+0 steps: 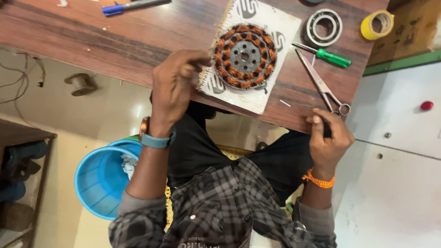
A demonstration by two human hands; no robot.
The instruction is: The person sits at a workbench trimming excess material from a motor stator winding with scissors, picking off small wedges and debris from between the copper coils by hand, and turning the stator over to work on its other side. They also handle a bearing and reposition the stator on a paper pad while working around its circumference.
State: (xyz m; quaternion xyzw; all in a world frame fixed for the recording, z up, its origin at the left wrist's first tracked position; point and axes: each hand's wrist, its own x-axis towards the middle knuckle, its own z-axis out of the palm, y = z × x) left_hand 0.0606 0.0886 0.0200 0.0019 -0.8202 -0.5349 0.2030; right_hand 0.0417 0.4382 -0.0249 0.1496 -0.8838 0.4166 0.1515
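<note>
1. While the left hand [177, 87] hangs curled over the worktop [115, 41] edge, its fingers [197, 59] are bunched together at the rim of the copper-wound stator [245, 56]; can't tell if they pinch a wire.
2. Stator lies flat on a white card [275, 27], just right of those fingers.
3. Right hand [328, 138] at the near worktop edge, fingers closed together on something small and dark; can't tell what.
4. Scissors [321, 85] just above the right fingers, green screwdriver [327, 56] and bearing ring [324, 26] beyond, yellow tape roll [376, 24] further right.
5. Worktop: dark wood grain, blue-capped marker [133, 6] far above the left fingers.
6. Room: pale tile floor, blue bin [98, 179] below the left wrist, white panel at right.
</note>
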